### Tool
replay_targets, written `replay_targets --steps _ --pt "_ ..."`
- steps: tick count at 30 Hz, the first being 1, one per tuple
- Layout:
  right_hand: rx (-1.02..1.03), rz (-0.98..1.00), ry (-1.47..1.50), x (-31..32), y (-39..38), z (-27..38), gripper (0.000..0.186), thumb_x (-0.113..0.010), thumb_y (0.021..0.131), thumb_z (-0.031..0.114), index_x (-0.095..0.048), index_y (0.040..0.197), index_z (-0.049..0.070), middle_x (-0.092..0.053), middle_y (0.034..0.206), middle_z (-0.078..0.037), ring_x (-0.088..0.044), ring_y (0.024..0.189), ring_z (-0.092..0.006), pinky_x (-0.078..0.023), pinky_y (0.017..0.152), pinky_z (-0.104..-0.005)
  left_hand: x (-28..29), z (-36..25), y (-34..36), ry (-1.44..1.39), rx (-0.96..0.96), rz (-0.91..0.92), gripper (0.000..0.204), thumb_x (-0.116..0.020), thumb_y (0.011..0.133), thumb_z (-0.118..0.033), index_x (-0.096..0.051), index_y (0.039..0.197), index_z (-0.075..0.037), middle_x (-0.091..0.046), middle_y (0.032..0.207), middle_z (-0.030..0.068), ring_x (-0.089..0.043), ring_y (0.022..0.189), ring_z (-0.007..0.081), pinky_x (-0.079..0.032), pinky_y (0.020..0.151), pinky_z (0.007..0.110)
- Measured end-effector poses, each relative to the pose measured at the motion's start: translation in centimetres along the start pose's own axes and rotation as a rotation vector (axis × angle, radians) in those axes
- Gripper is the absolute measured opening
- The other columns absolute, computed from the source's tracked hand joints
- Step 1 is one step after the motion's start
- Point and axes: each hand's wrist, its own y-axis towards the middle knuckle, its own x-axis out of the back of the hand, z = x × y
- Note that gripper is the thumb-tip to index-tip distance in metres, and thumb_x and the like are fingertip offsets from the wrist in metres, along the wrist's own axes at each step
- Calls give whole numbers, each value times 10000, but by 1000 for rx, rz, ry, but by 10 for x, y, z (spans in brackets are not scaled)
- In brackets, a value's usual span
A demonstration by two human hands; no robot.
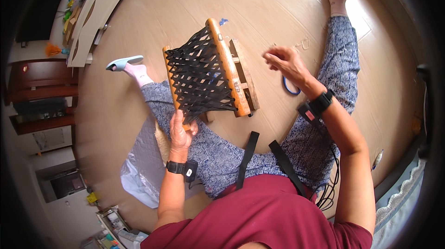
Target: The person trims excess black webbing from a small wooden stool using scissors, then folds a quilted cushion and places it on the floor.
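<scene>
Currently the orange-brown wooden stool with a seat of black woven straps (201, 77) sits between the person's spread legs in blue-and-white patterned trousers (343, 52), above the pale wood-plank floor (278, 8). Floor contact: can't tell from this angle.

Left hand (180, 132): grip closed on the near end of the stool's left rail (172, 82), thumb up along the wood, fingers wrapped round the end. Rest of the stool extends away from that grip, forward and to the right.

Right hand (285, 61): in the air, off to the right of the stool, well apart from it. Fingers curled in toward the thumb; can't tell if the grip pinches anything.

Stool's right rail (226, 70) has a scalloped edge; paler wooden leg frame (246, 75) shows beyond it. Thin blue ring (290, 92) near the right wrist, small blue scrap (223, 21) on the floor past the rail's far end. Silvery quilted sheet (139, 161) left of the left forearm.
</scene>
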Motion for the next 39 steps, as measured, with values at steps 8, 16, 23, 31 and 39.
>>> replay_targets --steps 8,16,23,31,39 --pt "-83 210 805 -84 48 4 347 -592 1011 183 -565 1329 46 -651 1036 -34 -614 812 -67 -557 752 -243 10 -4 -5 74 42 2 455 -532 1008 -465 -562 1129 -27 -624 843 78 -508 508 137 -401 413 256" --pt "-14 90 607 -95 62 -4 123 -620 982 181 -607 978 59 -623 809 -7 -571 654 -68 -483 577 -216 32 -1 -1 52 106 -87 476 -608 958 -473 -558 1165 -47 -641 893 80 -492 492 134 -385 399 252" --pt "-128 -195 496 -70 64 -22 151 -664 915 224 -567 876 116 -539 721 33 -475 591 -61 -388 521 -206 70 -1 0 -30 145 -196 427 -614 955 -492 -560 1063 -82 -582 777 31 -451 456 122 -353 386 251" --pt "253 -28 396 -42 39 -1 217 -658 962 243 -672 1010 32 -638 846 -3 -592 703 -77 -519 656 -233 107 13 -6 -246 224 -227 472 -587 954 -546 -655 933 -79 -622 683 -22 -441 433 104 -315 387 233" --pt "43 -107 -234 -7 45 -21 966 -763 858 433 -243 1541 -10 -571 1316 -264 -628 1113 -323 -535 896 -424 121 24 -9 -442 241 32 553 -509 971 -600 -630 862 -73 -503 590 -10 -388 437 91 -282 386 211"
